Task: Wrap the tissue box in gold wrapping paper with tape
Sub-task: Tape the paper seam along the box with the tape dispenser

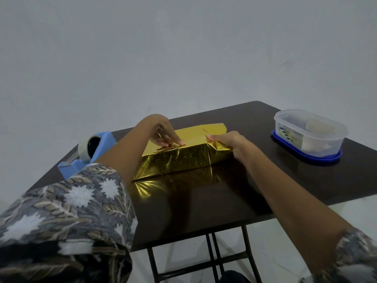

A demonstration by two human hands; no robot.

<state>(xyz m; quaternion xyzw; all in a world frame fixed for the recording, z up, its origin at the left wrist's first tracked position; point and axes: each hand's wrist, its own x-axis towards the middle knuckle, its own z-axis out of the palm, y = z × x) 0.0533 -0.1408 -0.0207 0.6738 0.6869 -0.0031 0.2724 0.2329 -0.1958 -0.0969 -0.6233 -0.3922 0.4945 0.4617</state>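
Pinning gold wrapping paper (pixel 195 132) over the tissue box (pixel 183 162), mid table (pixel 265 180), with left hand (pixel 161 131) fingers close-set, right hand (pixel 226 139) clamped on the end fold (next, probably: reaching tape dispenser (pixel 91 152) one-handed).

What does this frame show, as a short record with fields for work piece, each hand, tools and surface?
Work piece: shiny gold wrapping paper folded over a box shape; the box itself is hidden
Left hand: left hand presses fingertips on the paper's top face, near the front edge
Right hand: right hand grips the paper at the parcel's right end
Tape: blue plastic tape dispenser holding a roll, at the table's left edge, untouched
Other: clear oval plastic container standing on a blue lid, far right
Surface: dark brown table
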